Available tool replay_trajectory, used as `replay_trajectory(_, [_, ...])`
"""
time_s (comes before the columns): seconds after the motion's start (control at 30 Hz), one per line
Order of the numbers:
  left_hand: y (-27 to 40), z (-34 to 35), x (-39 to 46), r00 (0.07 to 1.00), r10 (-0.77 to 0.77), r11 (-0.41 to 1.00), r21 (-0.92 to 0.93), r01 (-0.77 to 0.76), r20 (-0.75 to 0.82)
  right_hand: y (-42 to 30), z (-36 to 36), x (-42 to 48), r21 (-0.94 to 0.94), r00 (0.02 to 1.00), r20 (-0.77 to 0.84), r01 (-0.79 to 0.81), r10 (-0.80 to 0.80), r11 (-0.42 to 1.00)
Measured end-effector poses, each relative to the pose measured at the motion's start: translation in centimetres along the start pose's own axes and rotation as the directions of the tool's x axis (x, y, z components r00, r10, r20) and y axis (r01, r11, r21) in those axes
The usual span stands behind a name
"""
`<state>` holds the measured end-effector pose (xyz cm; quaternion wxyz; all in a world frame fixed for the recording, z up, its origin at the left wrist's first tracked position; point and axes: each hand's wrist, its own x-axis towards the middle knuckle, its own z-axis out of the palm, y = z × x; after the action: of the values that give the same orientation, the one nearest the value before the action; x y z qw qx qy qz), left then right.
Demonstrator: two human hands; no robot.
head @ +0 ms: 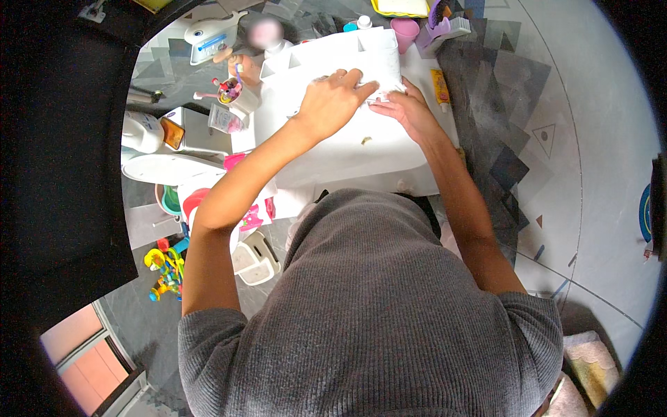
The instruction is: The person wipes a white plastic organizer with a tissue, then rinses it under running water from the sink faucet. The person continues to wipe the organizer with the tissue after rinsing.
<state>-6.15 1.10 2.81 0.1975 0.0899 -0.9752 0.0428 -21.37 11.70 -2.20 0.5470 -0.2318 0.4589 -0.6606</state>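
A white divided plastic organizer (333,57) stands over a white washbasin (323,151), its open compartments facing up and away. My left hand (336,101) lies across its near side, fingers bent, touching something white near the right end; glare hides what it is. My right hand (406,109) grips the organizer's lower right corner, fingers spread around it, with white foam or wet cloth between the hands. A small dark drain spot (366,140) shows in the basin just below the hands.
Left of the basin stand a cup with toothbrushes (241,99), a squeeze tube (225,120) and a white pump bottle (141,131). Beyond the organizer is a pink cup (405,34). A yellow tube (440,87) lies on the right rim. Colourful toys (167,268) are low at left.
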Motion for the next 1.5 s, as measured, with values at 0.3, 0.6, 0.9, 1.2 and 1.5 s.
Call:
replay_trajectory(0.3, [-1.5, -0.3, -0.2, 0.989, 0.142, 0.99, 0.009, -0.142, -0.034, -0.7, 0.2, 0.0, 0.016, 0.999, -0.03, -0.023, 0.023, 1.0])
replay_trajectory(0.6, [-1.2, 1.6, -0.6, 0.998, 0.012, 1.0, 0.014, -0.011, -0.057, -0.2, 0.3, 0.1, -0.01, 0.995, -0.05, 0.091, -0.092, 0.996])
replay_trajectory(0.9, [-1.7, 1.7, -0.3, 0.997, -0.02, 0.998, 0.056, 0.024, -0.068, -0.6, 0.4, 0.6, -0.05, 0.984, -0.08, 0.153, -0.157, 0.987])
replay_trajectory(1.2, [-1.7, 1.1, 1.1, 0.915, -0.179, 0.981, -0.001, 0.193, 0.362, 0.4, 1.3, 0.2, -0.053, 0.969, -0.146, 0.191, -0.197, 0.98])
replay_trajectory(1.5, [-1.8, 2.3, 0.8, 0.947, -0.153, 0.927, -0.292, 0.237, 0.282, 0.8, 1.0, -0.1, 0.009, 0.965, -0.213, 0.162, -0.157, 0.987])
